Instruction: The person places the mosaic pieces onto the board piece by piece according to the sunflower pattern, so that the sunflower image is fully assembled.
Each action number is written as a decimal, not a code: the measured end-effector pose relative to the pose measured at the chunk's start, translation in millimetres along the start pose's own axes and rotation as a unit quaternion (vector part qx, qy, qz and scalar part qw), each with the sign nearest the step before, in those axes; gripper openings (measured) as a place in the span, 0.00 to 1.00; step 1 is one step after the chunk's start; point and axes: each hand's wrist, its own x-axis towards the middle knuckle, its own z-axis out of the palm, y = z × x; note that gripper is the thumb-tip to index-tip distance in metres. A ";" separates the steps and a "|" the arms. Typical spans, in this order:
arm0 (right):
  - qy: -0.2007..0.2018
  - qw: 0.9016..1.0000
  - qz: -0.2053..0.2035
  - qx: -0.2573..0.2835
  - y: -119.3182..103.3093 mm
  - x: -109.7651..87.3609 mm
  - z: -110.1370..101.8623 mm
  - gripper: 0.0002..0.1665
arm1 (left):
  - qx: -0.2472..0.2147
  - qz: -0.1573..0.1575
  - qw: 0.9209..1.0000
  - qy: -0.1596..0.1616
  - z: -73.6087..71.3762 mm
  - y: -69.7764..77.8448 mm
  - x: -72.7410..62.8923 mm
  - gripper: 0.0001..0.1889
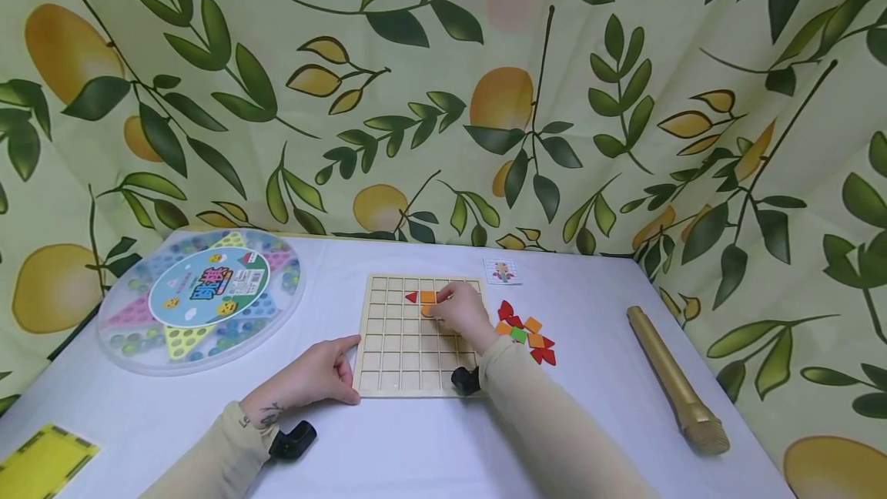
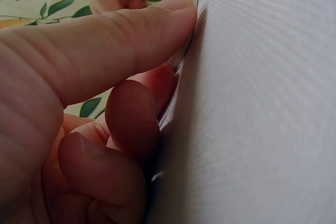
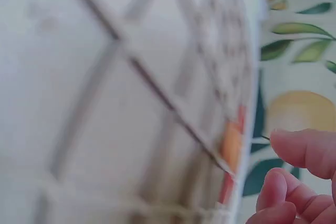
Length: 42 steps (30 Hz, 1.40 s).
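My left hand [image 1: 315, 374] is at the near left side of a wooden grid board [image 1: 391, 341], its thumb and index finger touching the edge. In the left wrist view the thumb [image 2: 110, 45] presses the board's rim, with the other fingers curled below. My right hand [image 1: 466, 314] is over the board's upper right part. A red triangle [image 1: 412, 297] and an orange square [image 1: 427, 296] sit side by side in grid cells. Another orange piece [image 1: 426, 311] shows just below the square, partly hidden by a right fingertip. The right wrist view shows the thumb [image 3: 304, 150] and index finger apart.
Loose red, orange and green pieces [image 1: 536, 340] lie right of the board. Behind them is a small picture card [image 1: 502, 271]. A round game box [image 1: 138, 353] stands at left, a yellow sheet [image 1: 45, 460] at near left, and a gold microphone [image 1: 668, 376] at right.
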 end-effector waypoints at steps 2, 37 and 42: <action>0.007 1.000 0.001 0.025 -2.4 -2.8 -14.8 0.12 | -0.002 0.002 1.000 -0.001 -0.7 0.3 0.0 0.51; -0.021 0.988 0.110 -0.108 88.6 1.0 -107.4 0.13 | -0.001 0.002 1.000 -0.003 -2.9 1.0 -1.1 0.51; 0.005 0.992 0.078 -0.099 65.8 4.8 -104.2 0.10 | -0.001 -0.001 1.000 -0.005 -1.7 1.5 -1.6 0.51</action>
